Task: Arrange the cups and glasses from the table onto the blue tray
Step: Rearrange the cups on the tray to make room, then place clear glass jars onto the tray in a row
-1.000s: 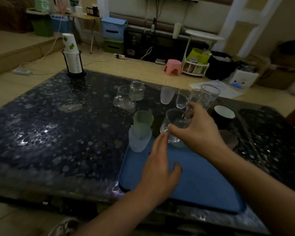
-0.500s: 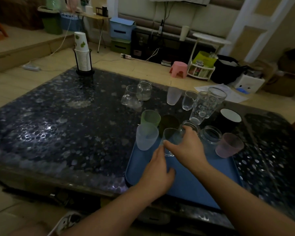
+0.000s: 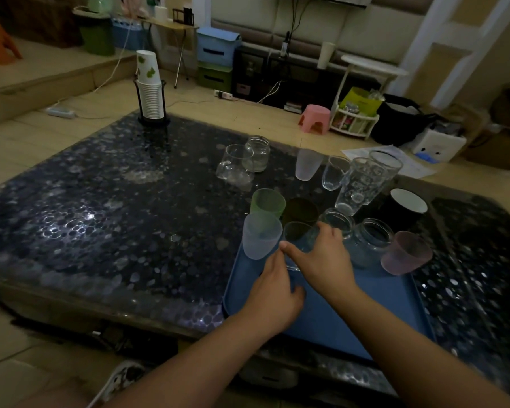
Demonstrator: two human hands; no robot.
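Clear glass (image 3: 295, 234): lower part hidden behind right hand (image 3: 321, 260). Blue tray (image 3: 380, 313): far edge covered by cups; forearms cut off at bottom edge.

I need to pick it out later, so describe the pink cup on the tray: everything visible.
The pink cup is a frosted, translucent tumbler, plastic by its look, with no handle, tapering from a wide rim to a narrower base. It stands open side up and looks empty. It sits at the far right corner of the blue tray, close beside a clear glass jar; whether they touch is unclear. Neither hand touches it.
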